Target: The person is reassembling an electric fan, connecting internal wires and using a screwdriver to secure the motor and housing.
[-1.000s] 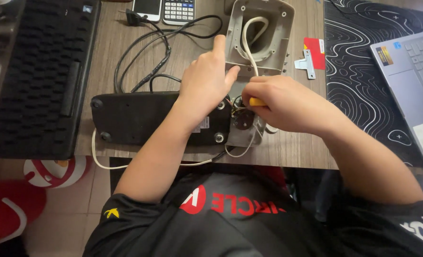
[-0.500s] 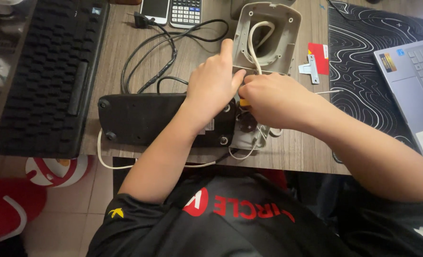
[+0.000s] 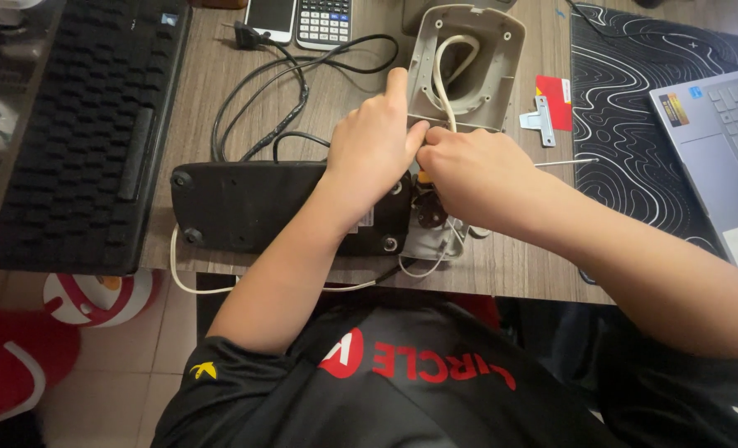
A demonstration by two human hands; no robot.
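Note:
A black flat device point(image 3: 253, 207) lies bottom up at the desk's near edge. My left hand point(image 3: 373, 153) rests on its right end, its index finger stretched up against the edge of a beige plastic housing point(image 3: 485, 91). A white cord point(image 3: 441, 79) runs out of that housing and down between my hands. My right hand point(image 3: 468, 178) is closed around a small orange-handled tool point(image 3: 424, 176), of which only a sliver shows, held over the opened grey part at the device's right end. The two hands touch at the fingertips.
A black keyboard point(image 3: 78, 124) lies at the left. A phone point(image 3: 271, 17), a calculator point(image 3: 323, 21) and a black cable with plug point(image 3: 286, 75) are at the back. A red card point(image 3: 555, 99), a small metal bracket point(image 3: 541, 120), a patterned mat point(image 3: 634, 124) and a laptop point(image 3: 717, 149) lie at the right.
My right hand has moved up and left until its fingers meet the left hand's. The orange tool is now nearly hidden. My left index finger stays stretched toward the beige housing.

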